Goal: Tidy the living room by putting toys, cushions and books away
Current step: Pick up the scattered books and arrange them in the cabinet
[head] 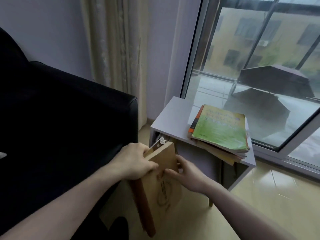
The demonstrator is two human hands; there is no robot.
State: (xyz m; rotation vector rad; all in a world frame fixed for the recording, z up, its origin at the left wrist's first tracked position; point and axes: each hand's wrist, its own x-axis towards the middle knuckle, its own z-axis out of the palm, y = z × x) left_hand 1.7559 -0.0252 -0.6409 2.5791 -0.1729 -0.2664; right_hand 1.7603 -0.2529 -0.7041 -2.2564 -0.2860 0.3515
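Note:
I hold a tan book with a dark drawing on its cover, upright and tilted, together with a reddish-brown book against its left side. My left hand grips their upper edge, fingers curled over the top. My right hand grips the tan book's right edge, thumb on the cover. The books are in front of the open left compartment of a small white side table. On the table top lies a stack of books with a green-covered one uppermost.
A black sofa stands close on the left, its arm beside the table. Beige curtains hang behind. A large window with a sliding frame runs along the right. The floor is glossy yellowish tile.

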